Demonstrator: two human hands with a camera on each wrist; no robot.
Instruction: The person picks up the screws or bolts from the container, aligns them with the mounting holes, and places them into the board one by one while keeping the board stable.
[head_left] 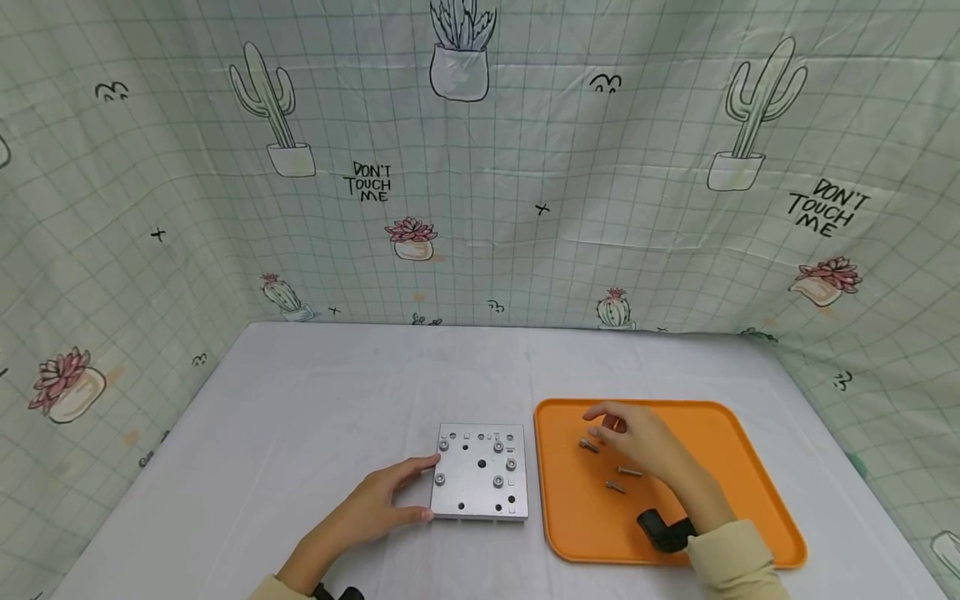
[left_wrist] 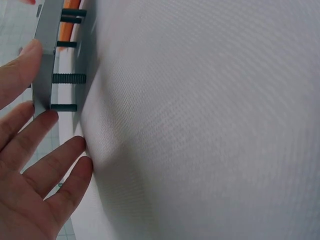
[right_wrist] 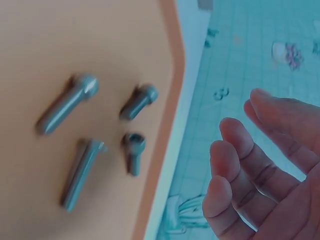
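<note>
A square metal plate with several bolts set in it lies on the white table. My left hand rests at its left edge, thumb and straight fingers touching the plate's side. In the left wrist view, bolt threads stick out under the plate. My right hand hovers over the orange tray, fingers relaxed and holding nothing. Loose bolts lie just under it on the tray; several show in the right wrist view, one short bolt among them.
A black tool lies on the tray's near side by my right wrist. A cactus-print cloth walls in the table at the back and on both sides. Bare white tabletop stretches left of and behind the plate.
</note>
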